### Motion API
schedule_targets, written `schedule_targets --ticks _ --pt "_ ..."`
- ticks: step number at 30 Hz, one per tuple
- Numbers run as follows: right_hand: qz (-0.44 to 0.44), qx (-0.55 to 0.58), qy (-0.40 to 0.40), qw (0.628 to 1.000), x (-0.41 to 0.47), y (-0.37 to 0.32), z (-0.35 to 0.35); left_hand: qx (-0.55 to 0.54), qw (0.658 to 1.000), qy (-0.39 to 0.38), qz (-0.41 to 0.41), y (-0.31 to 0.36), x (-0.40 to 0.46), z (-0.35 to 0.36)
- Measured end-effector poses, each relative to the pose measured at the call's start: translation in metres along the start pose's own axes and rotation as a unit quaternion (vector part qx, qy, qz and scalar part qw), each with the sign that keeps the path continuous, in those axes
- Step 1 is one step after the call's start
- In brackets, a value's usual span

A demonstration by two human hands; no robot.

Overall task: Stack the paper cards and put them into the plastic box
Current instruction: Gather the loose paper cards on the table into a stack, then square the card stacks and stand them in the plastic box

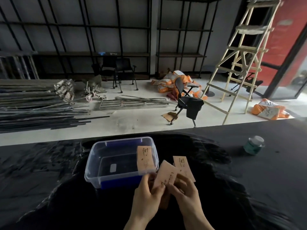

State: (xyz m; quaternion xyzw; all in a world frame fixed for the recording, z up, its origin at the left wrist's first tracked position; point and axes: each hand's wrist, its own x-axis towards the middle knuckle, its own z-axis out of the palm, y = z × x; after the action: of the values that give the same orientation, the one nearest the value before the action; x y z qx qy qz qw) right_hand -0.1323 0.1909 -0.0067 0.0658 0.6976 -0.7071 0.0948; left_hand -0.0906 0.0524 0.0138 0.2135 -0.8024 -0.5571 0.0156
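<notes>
A clear plastic box (99,163) with a blue base stands on the black table, just left of my hands. I hold several pale pink paper cards fanned out above the table. My left hand (146,195) grips a middle card (166,175), and another card (145,159) sticks up over the box's right rim. My right hand (184,191) pinches the right card (183,166). A further card edge shows below between my hands. The box holds no cards; only a small label shows on its bottom.
A green glass jar (253,146) with a clear lid stands on the black tablecloth (49,180) at the far right. Beyond the table's far edge lie metal bars, chairs, a wooden ladder (240,63) and orange sacks on the floor.
</notes>
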Motion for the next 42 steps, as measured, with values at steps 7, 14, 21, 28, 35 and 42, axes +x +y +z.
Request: schedule_targets --ticks 7,14,21,28,35,42 --pt "-0.092 -0.179 0.084 0.976 0.059 -0.031 -0.041 0.073 0.997 -0.007 -0.031 0.046 0.049 0.059" --pt "-0.068 -0.382 0.072 0.919 0.094 -0.024 -0.037 0.193 0.976 0.018 -0.099 0.051 0.073 0.084" --pt "0.069 -0.392 0.021 0.917 0.107 -0.016 -0.034 0.189 0.973 -0.018 -0.129 0.04 0.084 0.087" --pt "0.091 -0.278 0.013 0.956 0.097 -0.001 -0.039 0.141 0.977 -0.021 -0.157 0.038 0.07 0.091" --pt "0.042 0.006 -0.045 0.998 0.046 -0.011 -0.056 -0.101 0.988 -0.063 -0.096 0.034 0.044 0.07" --pt "-0.078 0.027 -0.116 0.99 -0.015 0.002 -0.025 -0.012 0.989 -0.081 0.125 0.01 -0.013 0.021"
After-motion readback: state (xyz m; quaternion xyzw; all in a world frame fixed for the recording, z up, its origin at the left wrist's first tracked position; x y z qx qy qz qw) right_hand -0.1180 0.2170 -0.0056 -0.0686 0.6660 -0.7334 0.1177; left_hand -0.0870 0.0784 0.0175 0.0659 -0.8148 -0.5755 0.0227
